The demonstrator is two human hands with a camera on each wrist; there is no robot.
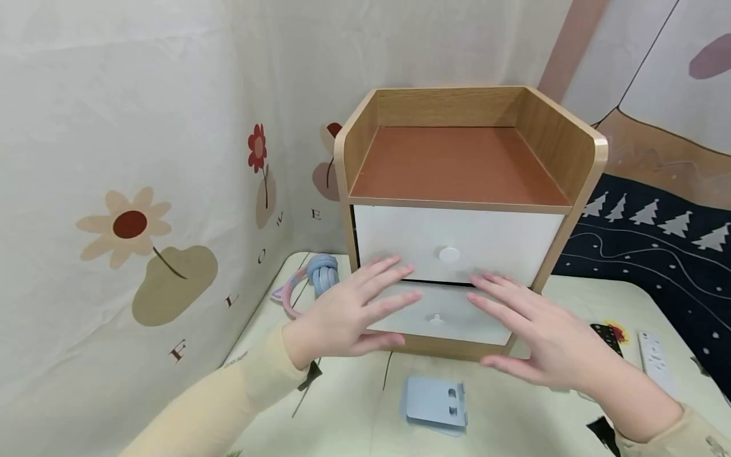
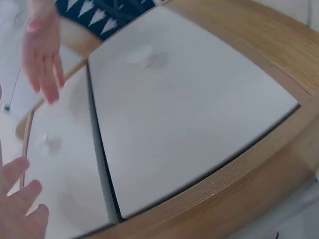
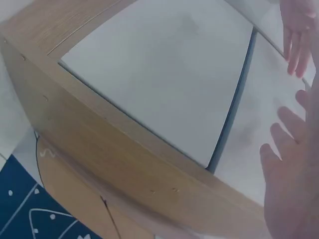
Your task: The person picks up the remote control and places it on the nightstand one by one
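Note:
A small wooden cabinet (image 1: 451, 168) with a raised rim around its top stands in front of me. It has a white upper drawer (image 1: 400, 238) with a round knob (image 1: 449, 254), and a white lower drawer (image 1: 468, 311) with a smaller knob (image 1: 436, 319). Both drawers look pushed in, with a dark gap between them. My left hand (image 1: 354, 311) is spread before the left part of the drawers, fingers extended. Opposite it, my right hand (image 1: 542, 330) is spread before the right part. Neither hand holds anything; the wrist views show fingers (image 3: 286, 134) apart from the drawer fronts.
A light blue flat object (image 1: 436, 403) with oval holes lies on the table before the cabinet. A blue knotted thing (image 1: 323, 273) and a pink band (image 1: 288, 292) lie at left. At right are a white remote (image 1: 655, 358) and a black item (image 1: 606, 336).

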